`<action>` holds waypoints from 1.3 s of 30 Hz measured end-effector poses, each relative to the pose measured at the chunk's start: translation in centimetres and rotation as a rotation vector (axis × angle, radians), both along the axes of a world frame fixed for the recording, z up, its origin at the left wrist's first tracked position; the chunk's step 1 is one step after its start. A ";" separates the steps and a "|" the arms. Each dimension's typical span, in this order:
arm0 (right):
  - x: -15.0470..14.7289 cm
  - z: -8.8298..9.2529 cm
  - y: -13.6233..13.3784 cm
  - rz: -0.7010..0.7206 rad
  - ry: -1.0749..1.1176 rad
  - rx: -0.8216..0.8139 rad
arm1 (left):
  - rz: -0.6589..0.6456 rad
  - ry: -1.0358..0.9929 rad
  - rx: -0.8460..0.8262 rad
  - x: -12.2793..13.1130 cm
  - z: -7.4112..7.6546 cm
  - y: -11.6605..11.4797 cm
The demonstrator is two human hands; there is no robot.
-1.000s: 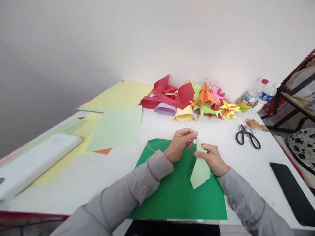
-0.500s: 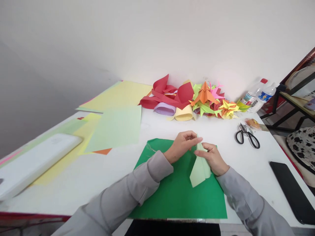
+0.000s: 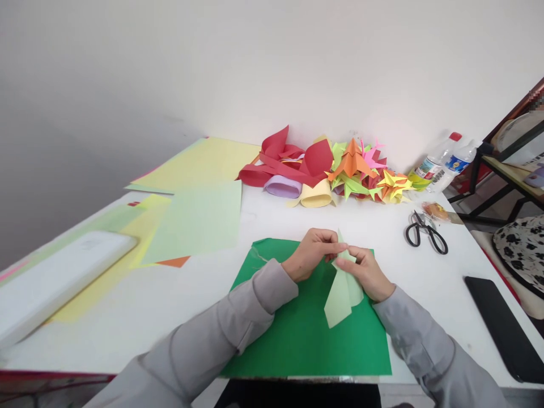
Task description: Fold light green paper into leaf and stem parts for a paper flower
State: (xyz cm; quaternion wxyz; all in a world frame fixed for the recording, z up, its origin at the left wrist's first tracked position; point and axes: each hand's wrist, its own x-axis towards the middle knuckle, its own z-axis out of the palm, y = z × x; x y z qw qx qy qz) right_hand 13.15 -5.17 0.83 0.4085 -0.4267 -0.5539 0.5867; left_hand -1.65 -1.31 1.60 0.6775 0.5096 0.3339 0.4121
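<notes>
Near green sheet's (image 3: 306,348) far edge, left hand (image 3: 311,255), right hand (image 3: 369,273) clamped on folded paper (image 3: 339,297)

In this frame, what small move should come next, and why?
Probably the left hand pressing the pale green folded paper flatter near its narrow tip: it pinches just below that tip, the right hand holds lower down, and the wider flaps spread over the green sheet.
</notes>
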 end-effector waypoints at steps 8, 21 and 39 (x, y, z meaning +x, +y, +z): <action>-0.1 0.4 0.2 0.051 0.018 0.091 | 0.006 0.004 -0.051 0.2 -0.1 -0.2; 0.1 -0.5 0.3 -0.039 -0.030 0.053 | 0.046 0.000 -0.069 0.4 -0.2 -0.2; 0.1 -0.8 0.0 -0.025 0.066 -0.105 | 0.152 -0.106 -0.072 0.2 -0.2 0.1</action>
